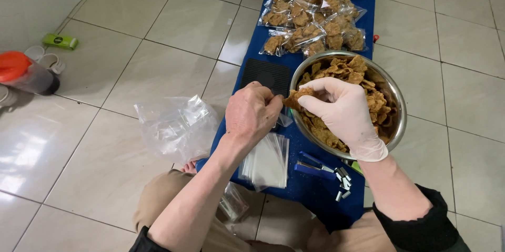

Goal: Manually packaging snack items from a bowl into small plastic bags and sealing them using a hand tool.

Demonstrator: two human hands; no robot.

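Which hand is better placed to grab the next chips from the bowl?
Right. The gloved right hand is already over the steel bowl, pinching chips. The bare left hand holds a small clear bag beside the rim.

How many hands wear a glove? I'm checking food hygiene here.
1. The right hand wears a white glove and holds snack pieces at the rim of the metal bowl. The left hand, beside it, is bare.

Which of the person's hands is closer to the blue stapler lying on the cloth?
Right. The gloved right hand is over the bowl's near side, just above the stapler; the bare left hand is farther up-left.
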